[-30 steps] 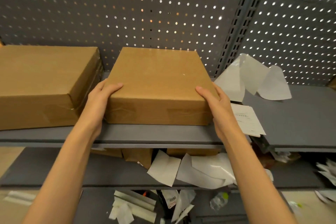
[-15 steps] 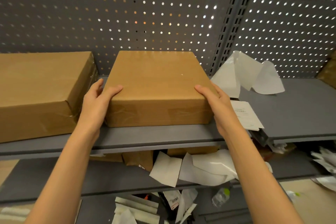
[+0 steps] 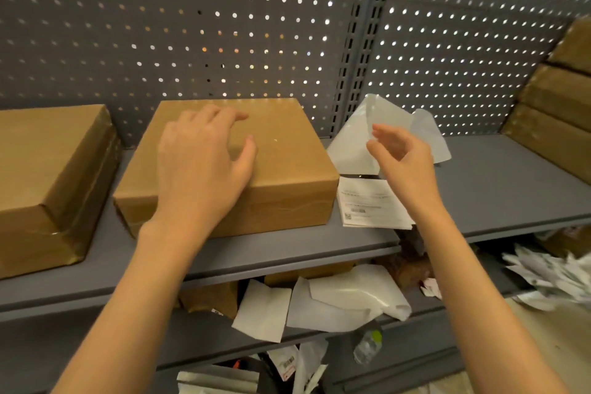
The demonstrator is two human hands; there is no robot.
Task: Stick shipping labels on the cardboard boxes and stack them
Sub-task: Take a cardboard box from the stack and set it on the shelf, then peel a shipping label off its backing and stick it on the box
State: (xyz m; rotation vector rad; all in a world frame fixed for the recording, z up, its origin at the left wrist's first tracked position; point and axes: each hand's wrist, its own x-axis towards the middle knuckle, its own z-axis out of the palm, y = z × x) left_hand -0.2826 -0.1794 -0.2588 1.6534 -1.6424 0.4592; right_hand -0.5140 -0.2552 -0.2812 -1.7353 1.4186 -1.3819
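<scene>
A plain cardboard box (image 3: pixel 287 166) sits in the middle of the grey shelf (image 3: pixel 287 249). My left hand (image 3: pixel 201 163) rests flat on its top with fingers spread, holding nothing. My right hand (image 3: pixel 399 157) hovers open to the right of the box, above a small pile of printed shipping labels (image 3: pixel 367 205) lying on the shelf. A second, larger cardboard box (image 3: pixel 48 176) stands at the left. A stack of cardboard boxes (image 3: pixel 556 112) rises at the far right edge.
Curled white backing sheets (image 3: pixel 383 131) lie behind the labels against the perforated back panel (image 3: pixel 224 25). The lower shelf holds more white sheets (image 3: pixel 335 301) and cardboard. Crumpled paper (image 3: pixel 550 278) is heaped at the lower right. A plastic bottle (image 3: pixel 367 347) lies below.
Both hands let go of the middle box's sides. My left hand moved onto its top, and my right hand lifted away to the right, over the labels. The view shifted right.
</scene>
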